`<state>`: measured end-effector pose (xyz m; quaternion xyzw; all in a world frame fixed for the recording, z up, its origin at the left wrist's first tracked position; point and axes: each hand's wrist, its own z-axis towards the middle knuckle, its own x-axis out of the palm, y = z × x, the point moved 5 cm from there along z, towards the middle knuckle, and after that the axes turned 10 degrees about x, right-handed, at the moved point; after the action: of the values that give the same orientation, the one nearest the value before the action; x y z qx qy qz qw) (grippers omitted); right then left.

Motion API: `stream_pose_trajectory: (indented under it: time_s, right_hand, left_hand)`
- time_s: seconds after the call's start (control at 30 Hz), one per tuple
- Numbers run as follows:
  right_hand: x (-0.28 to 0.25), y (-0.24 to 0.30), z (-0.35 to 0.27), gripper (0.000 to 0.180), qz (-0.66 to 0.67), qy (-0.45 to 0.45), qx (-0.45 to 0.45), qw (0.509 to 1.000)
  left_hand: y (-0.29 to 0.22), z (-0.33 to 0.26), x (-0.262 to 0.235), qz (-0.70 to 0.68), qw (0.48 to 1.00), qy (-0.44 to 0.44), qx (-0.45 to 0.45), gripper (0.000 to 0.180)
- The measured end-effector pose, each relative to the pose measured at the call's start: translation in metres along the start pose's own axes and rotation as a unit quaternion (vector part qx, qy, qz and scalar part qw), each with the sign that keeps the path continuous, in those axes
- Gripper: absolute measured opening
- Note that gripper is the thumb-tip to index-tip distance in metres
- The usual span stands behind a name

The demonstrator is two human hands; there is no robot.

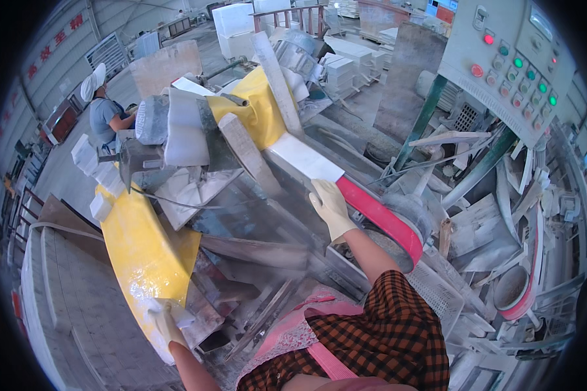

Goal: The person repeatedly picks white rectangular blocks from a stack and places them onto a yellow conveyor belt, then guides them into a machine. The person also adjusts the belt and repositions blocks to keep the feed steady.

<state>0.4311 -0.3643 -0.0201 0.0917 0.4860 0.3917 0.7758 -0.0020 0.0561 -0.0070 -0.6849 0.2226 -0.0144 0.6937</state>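
A flat white stone slab is pressed onto the red sanding belt by the flattened gloved right hand; grinding appears under way; the gloved left hand grips the yellow machine guard.

I count my two gloved hands: left hand, right hand. One white stone slab lies on one red belt. Two yellow guards, one near and one far. One control panel and one other person.

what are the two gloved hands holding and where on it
Right hand rests on the near end of the flat white stone slab. Left hand grips the lower edge of the yellow curved machine cover.
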Motion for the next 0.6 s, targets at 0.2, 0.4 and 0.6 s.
stream_pose_trajectory:
  time_s: [0.2,0.4,0.6]
  right_hand:
    - [0.003,-0.025,-0.007,0.056,-0.143,0.034,0.048,0.988]
    - [0.008,-0.026,-0.013,0.062,-0.161,0.027,0.032,0.986]
    - [0.006,-0.031,-0.012,0.059,-0.143,0.043,0.058,0.987]
  left_hand:
    - [0.004,0.000,-0.006,0.044,0.999,0.008,-0.021,0.088]
    - [0.015,0.012,-0.007,-0.007,0.999,0.041,-0.017,0.078]
    - [0.021,0.019,-0.003,0.088,0.995,-0.027,-0.030,0.087]
